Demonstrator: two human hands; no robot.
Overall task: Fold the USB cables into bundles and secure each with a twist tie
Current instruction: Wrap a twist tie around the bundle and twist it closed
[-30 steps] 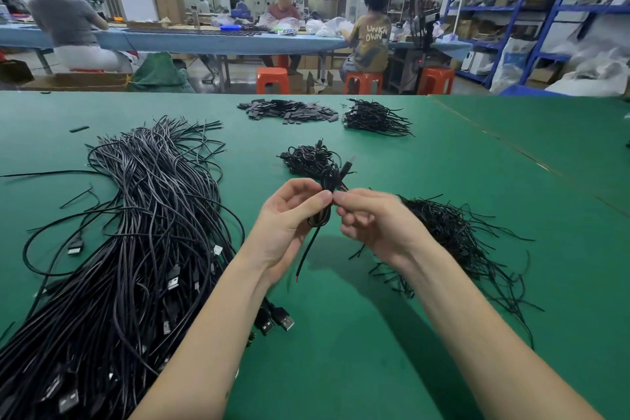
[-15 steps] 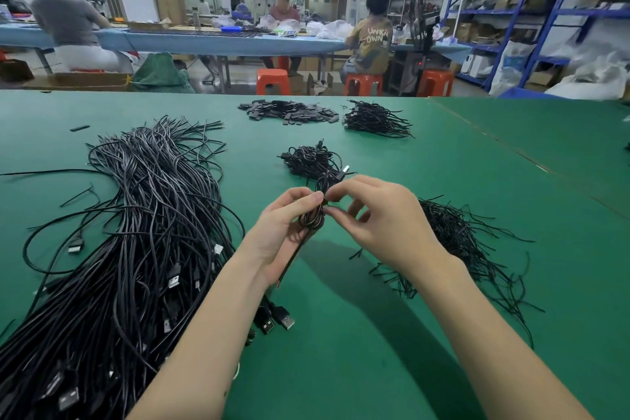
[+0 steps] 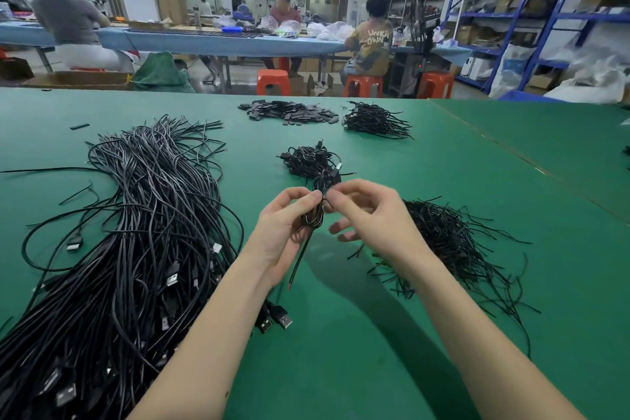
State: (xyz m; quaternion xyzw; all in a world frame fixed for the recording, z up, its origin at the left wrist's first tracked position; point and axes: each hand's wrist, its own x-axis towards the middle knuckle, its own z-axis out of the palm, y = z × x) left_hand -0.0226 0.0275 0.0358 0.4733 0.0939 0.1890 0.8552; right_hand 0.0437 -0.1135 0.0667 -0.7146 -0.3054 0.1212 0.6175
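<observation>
Leftmost, a heap of loose USB cables (image 3: 129,249) sprawls over the green table (image 3: 341,351). Above mid-table the left hand (image 3: 283,232) grips a coiled cable bundle (image 3: 315,211) while the right hand (image 3: 371,215) pinches its top. Finished bundles (image 3: 310,162) lie just beyond, twist ties (image 3: 453,242) heaped rightward.

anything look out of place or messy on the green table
Mostly orderly piles. One short black strip lies alone at far left, apart from the strip pile. Two USB plugs stick out from the big cable heap, beside the left forearm.
</observation>
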